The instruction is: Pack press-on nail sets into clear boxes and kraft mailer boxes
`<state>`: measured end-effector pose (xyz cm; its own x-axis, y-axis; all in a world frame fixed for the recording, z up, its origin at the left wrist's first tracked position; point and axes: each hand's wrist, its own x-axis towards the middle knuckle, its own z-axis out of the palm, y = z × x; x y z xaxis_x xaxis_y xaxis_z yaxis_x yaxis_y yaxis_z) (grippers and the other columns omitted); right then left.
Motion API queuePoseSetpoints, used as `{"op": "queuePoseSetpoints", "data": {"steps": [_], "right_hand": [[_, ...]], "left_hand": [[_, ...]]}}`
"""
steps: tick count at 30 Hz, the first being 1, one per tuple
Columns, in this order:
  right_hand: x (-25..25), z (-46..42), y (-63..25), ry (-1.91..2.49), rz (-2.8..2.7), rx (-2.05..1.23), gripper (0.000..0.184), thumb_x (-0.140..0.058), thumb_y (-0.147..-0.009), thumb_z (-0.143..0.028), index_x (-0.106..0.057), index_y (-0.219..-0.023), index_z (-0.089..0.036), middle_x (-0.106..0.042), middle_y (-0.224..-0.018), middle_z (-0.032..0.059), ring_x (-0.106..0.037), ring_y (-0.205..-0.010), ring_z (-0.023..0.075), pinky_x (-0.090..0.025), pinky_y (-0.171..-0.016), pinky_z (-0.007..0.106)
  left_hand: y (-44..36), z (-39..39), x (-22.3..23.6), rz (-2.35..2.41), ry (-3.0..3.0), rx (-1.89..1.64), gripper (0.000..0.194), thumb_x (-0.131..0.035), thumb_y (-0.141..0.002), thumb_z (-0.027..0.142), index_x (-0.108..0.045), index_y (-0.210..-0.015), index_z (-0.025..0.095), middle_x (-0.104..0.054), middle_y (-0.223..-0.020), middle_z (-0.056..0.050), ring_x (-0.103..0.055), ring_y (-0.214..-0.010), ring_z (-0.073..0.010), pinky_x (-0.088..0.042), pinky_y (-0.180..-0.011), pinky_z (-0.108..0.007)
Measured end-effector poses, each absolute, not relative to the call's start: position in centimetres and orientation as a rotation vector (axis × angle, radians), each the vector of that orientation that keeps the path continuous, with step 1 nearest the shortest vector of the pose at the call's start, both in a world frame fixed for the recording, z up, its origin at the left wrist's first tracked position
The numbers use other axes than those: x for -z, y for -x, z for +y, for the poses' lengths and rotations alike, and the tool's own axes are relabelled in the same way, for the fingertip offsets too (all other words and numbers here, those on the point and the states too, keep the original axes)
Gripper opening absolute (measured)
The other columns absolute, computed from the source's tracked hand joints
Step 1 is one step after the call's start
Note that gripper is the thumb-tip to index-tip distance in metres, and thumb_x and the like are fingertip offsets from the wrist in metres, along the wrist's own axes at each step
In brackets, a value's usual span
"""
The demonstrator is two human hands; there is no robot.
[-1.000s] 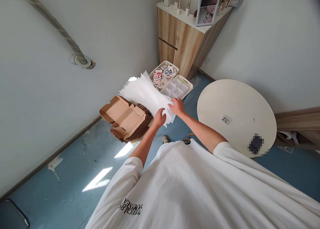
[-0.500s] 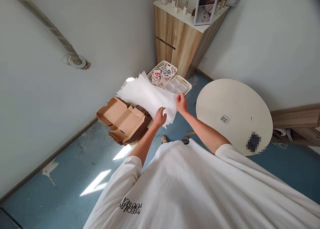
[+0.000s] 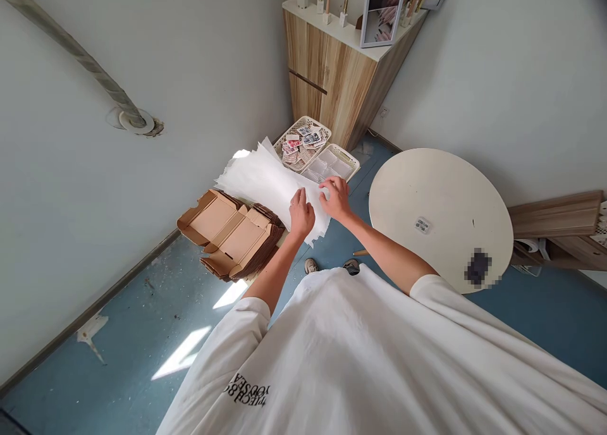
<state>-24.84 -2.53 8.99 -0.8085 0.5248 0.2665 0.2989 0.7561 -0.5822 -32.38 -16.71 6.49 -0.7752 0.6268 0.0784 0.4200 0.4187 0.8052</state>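
Note:
A stack of thin white paper sheets (image 3: 265, 176) with ragged, uneven edges lies in front of me. Over its right part is my left hand (image 3: 302, 214), fingers stretched forward onto the top sheet and nothing visible in them. My right hand (image 3: 336, 198) is at the stack's right edge, fingers bent and the thumb apart from them. I cannot tell whether its fingertips touch the paper. Left of the sheets sits a pile of flattened brown cardboard boxes (image 3: 241, 232).
Behind the paper stand a white basket (image 3: 327, 131) of small printed cards and another white basket (image 3: 356, 167) with clear packets. A wooden cabinet (image 3: 332, 74) is in the corner. To my right is a round white table (image 3: 446, 188) with a small clear case (image 3: 423, 225).
My right hand closed at the paper's right edge, then came back left and opened. My left hand moved slightly forward over the sheets. The view shifted a little.

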Motion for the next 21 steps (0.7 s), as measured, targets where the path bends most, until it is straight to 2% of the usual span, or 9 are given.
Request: {"op": "queuePoseSetpoints", "data": {"steps": [4,8,11,13,17,21], "right_hand": [[-9.7,-2.8,25.6,0.589,-2.618,-0.7,0.015,-0.067,-0.096,-0.027,-0.075,-0.108,-0.025,-0.057,-0.141,0.0118,-0.045,-0.139,0.0359,-0.03,-0.122,0.055],[-9.4,-0.4,25.2,0.856,-2.448,-0.814,0.014,-0.061,-0.098,-0.03,-0.073,-0.096,-0.022,-0.064,-0.13,0.0121,-0.051,-0.131,0.0344,-0.035,-0.118,0.054],[-8.8,3.3,23.2,1.078,-2.229,-0.958,0.017,-0.059,-0.097,-0.034,-0.068,-0.09,-0.021,-0.069,-0.108,0.0097,-0.06,-0.11,0.0292,-0.047,-0.103,0.045],[-8.4,6.1,20.7,1.17,-2.088,-1.046,0.019,-0.058,-0.096,-0.035,-0.062,-0.083,-0.022,-0.066,-0.091,0.0053,-0.061,-0.091,0.0237,-0.051,-0.088,0.036],[-7.2,11.1,14.1,1.325,-1.901,-1.111,0.027,-0.059,-0.093,-0.039,-0.047,-0.072,-0.026,-0.052,-0.069,-0.0027,-0.05,-0.071,0.0176,-0.045,-0.07,0.029],[-5.7,14.9,6.9,1.472,-1.77,-1.112,0.033,-0.058,-0.09,-0.039,-0.034,-0.069,-0.028,-0.04,-0.064,-0.006,-0.039,-0.064,0.0144,-0.039,-0.061,0.027]], "left_hand": [[31.9,-14.9,-9.7,2.479,-0.953,-1.259,0.054,-0.038,-0.107,0.029,-0.046,-0.161,0.024,-0.051,-0.162,-0.016,-0.042,-0.155,-0.0346,-0.038,-0.125,-0.059],[31.5,-12.6,-11.8,2.322,-1.16,-1.303,0.054,-0.037,-0.109,0.032,-0.041,-0.163,0.025,-0.048,-0.166,-0.013,-0.038,-0.159,-0.0308,-0.037,-0.127,-0.053],[30.6,-10.5,-12.1,2.173,-1.295,-1.311,0.056,-0.036,-0.11,0.034,-0.035,-0.166,0.026,-0.047,-0.167,-0.012,-0.039,-0.159,-0.0299,-0.038,-0.127,-0.052],[29.6,-8.9,-11.8,2.103,-1.361,-1.279,0.057,-0.037,-0.11,0.034,-0.034,-0.166,0.025,-0.047,-0.167,-0.013,-0.04,-0.158,-0.0304,-0.039,-0.127,-0.053],[26.6,-5.3,-10.1,2.026,-1.472,-1.102,0.055,-0.042,-0.106,0.028,-0.043,-0.161,0.024,-0.045,-0.168,-0.016,-0.039,-0.158,-0.0337,-0.039,-0.125,-0.059],[22.6,-1.1,-8.4,1.976,-1.525,-0.907,0.054,-0.047,-0.102,0.024,-0.049,-0.156,0.023,-0.044,-0.169,-0.017,-0.038,-0.158,-0.0383,-0.037,-0.125,-0.066]]}}
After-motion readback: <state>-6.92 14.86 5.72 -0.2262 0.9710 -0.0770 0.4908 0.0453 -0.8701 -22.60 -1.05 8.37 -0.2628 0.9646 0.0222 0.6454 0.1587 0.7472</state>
